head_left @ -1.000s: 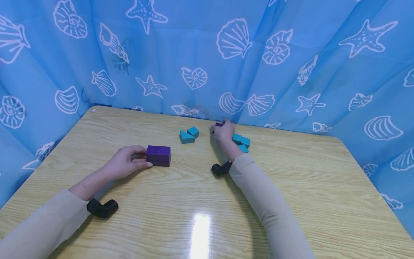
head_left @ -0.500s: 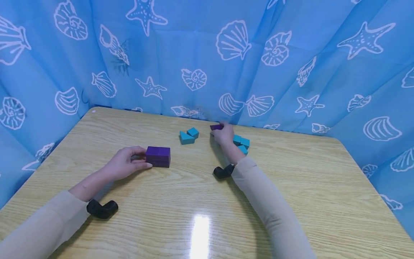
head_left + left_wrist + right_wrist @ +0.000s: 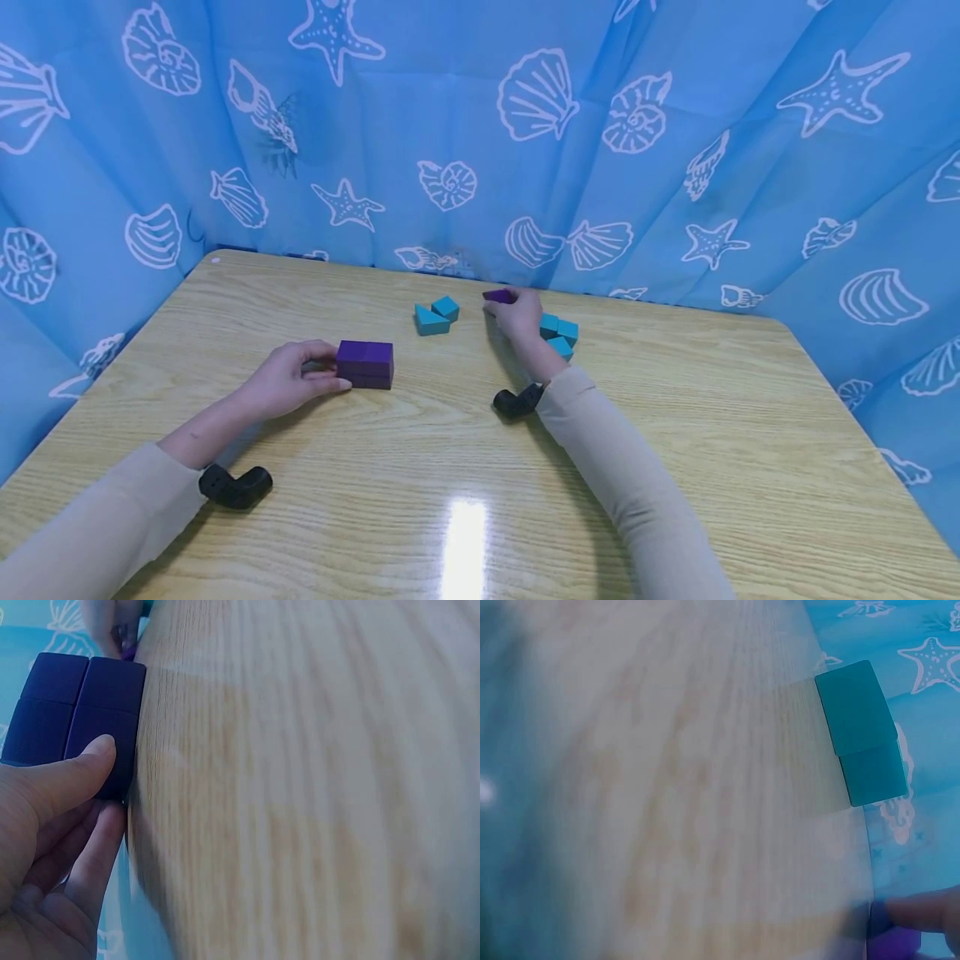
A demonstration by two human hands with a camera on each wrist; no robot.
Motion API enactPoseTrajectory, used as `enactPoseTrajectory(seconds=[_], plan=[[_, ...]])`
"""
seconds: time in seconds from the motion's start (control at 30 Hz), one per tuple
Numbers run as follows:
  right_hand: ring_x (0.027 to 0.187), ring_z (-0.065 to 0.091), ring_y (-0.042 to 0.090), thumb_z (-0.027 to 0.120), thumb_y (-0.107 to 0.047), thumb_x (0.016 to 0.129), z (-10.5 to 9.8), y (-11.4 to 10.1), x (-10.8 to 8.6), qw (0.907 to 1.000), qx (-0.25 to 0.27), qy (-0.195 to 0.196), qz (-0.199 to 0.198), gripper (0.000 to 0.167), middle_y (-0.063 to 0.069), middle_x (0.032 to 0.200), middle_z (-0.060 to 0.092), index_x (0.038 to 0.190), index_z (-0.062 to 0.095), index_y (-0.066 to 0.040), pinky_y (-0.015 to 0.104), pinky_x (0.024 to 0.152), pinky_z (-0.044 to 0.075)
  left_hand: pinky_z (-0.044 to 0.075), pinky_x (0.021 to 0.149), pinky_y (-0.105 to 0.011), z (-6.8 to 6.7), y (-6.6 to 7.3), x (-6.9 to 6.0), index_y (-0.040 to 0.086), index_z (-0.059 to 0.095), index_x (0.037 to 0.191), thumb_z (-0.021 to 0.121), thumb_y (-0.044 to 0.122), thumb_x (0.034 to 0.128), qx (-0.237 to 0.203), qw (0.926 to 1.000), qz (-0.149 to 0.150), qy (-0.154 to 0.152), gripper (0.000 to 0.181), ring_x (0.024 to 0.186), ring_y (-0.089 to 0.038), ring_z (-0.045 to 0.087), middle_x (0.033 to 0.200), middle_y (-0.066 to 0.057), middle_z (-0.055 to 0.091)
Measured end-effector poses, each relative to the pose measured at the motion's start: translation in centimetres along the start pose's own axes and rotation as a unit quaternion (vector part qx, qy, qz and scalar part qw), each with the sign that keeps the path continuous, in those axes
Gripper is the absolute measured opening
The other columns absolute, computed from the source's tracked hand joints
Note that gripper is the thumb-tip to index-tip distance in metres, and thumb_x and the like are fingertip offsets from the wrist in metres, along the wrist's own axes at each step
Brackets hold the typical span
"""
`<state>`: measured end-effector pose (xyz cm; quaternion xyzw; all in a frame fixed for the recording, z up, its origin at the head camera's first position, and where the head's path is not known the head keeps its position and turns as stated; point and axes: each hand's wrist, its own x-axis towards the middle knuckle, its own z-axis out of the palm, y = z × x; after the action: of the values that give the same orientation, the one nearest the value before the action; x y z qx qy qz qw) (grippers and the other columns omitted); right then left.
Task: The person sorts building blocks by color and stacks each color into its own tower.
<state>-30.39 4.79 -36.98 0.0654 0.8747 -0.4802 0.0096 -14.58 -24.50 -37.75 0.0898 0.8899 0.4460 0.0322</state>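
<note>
Several purple blocks (image 3: 365, 363) stand joined in a compact stack on the left half of the table. My left hand (image 3: 288, 379) holds the stack at its left end; in the left wrist view the thumb (image 3: 94, 761) lies on the face of the blocks (image 3: 109, 694), with fingers bent behind. At the far side of the table my right hand (image 3: 519, 315) pinches another purple block (image 3: 497, 295), partly covered by the fingers. Only a fingertip and part of that purple block (image 3: 900, 941) show at the bottom of the right wrist view.
A teal triangular block (image 3: 431, 321) and a teal block (image 3: 446, 308) lie between the hands. More teal blocks (image 3: 567, 332) sit just right of the right wrist. A blue shell-print curtain (image 3: 450, 125) hangs along the back edge of the wooden table (image 3: 360, 517).
My right hand has shifted slightly nearer and left, and more of its purple block shows beyond the fingers. The left hand and its stack stay in place.
</note>
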Motion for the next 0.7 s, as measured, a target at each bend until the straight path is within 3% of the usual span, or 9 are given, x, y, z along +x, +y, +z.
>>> enactPoseTrajectory(seconds=[0.5, 0.7], plan=[[0.132, 0.044, 0.03, 0.066, -0.025, 0.091, -0.4, -0.3, -0.6, 0.9999, 0.0, -0.016, -0.001, 0.053, 0.015, 0.141, 0.05, 0.139, 0.051, -0.008, 0.041, 0.109, 0.041, 0.056, 0.082, -0.023, -0.1, 0.1, -0.1, -0.006, 0.062, 0.118, 0.069, 0.008, 0.0873, -0.003, 1.0, 0.001, -0.002, 0.035, 0.105, -0.031, 0.061, 0.114, -0.02, 0.063], [0.129, 0.047, 0.028, 0.067, -0.023, 0.091, -0.6, -0.8, -1.1, 0.9992, 0.016, -0.034, -0.013, 0.053, 0.014, 0.139, 0.052, 0.139, 0.051, -0.009, 0.038, 0.107, 0.044, 0.056, 0.081, -0.022, -0.1, 0.2, -0.1, -0.006, 0.061, 0.118, 0.069, 0.007, 0.0875, -0.006, 1.0, -0.001, -0.003, 0.034, 0.105, -0.031, 0.061, 0.113, -0.02, 0.063]])
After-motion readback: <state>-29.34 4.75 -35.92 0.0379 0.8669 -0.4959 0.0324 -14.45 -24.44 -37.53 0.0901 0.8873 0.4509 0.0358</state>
